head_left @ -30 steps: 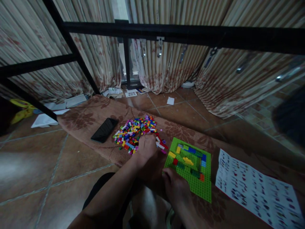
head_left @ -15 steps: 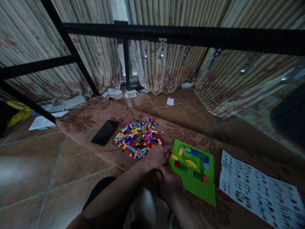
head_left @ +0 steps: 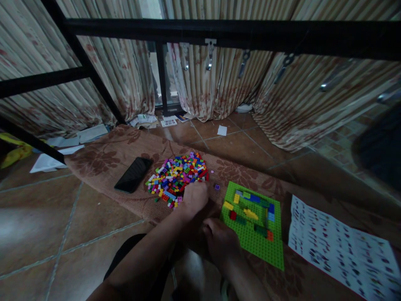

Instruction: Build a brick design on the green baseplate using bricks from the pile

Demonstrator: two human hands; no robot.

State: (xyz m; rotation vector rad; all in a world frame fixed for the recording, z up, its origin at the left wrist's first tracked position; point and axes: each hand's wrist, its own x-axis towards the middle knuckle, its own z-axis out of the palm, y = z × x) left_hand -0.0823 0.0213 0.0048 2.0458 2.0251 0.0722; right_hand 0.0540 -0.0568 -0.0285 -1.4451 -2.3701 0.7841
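A heap of small coloured bricks lies on a brown flowered mat. My left hand rests at the heap's right edge with its back toward me and its fingers curled down; what they hold is hidden. My right hand lies curled on the mat just left of the near corner of the green baseplate, its fingertips dark and tucked under. The plate carries several yellow, red, blue and green bricks. One purple brick sits alone between heap and plate.
A black phone lies left of the heap. A printed sheet lies right of the plate. Black metal bars cross overhead in front of striped curtains. Papers litter the tiled floor behind the mat. My knee is below the hands.
My left hand went from the heap toward the plate's left edge and is now back at the heap's right edge. My right hand has drawn slightly left, off the plate's corner.
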